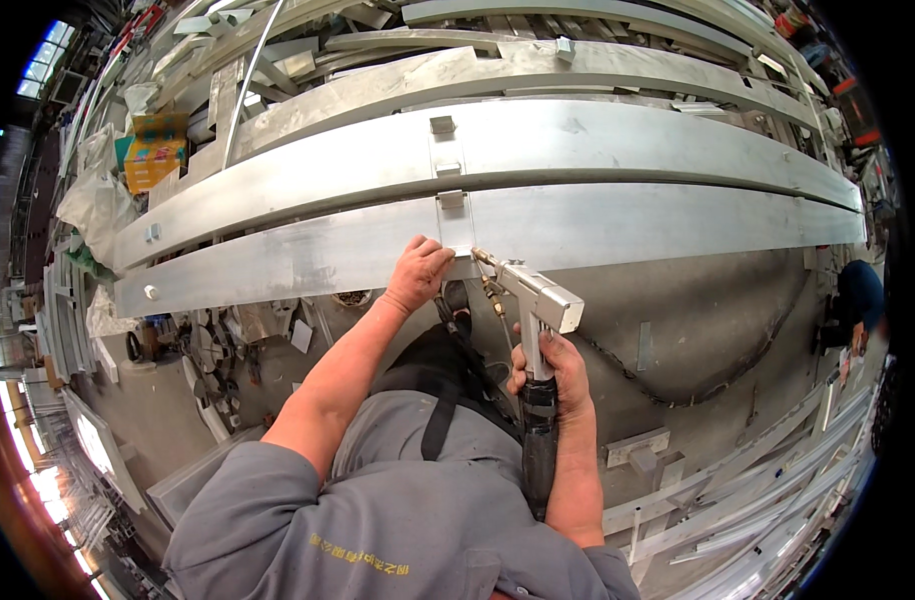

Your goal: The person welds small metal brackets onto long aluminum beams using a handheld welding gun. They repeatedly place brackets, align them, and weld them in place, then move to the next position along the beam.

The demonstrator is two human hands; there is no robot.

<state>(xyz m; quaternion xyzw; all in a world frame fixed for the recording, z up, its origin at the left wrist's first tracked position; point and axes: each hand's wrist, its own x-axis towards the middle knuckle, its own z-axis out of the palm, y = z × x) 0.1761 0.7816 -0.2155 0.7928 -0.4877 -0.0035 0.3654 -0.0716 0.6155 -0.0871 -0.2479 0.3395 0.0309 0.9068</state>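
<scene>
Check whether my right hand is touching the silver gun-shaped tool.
Touching. The head view shows the right hand wrapped around the silver gun-shaped tool, with thumb and fingers on its grip.

A hand could pass low over the long, flat, silvery metal near panel (628,220), right of its small block-shaped metal bracket (453,199). Mid-length, the bare left hand (420,276) and the silver pistol-shaped metal tool (531,290) obstruct the near edge. Two further metal brackets (444,125) obstruct the long silvery far panel (608,140).

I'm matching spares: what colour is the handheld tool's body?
Silver; the tool's body shows best in the head view.
</scene>
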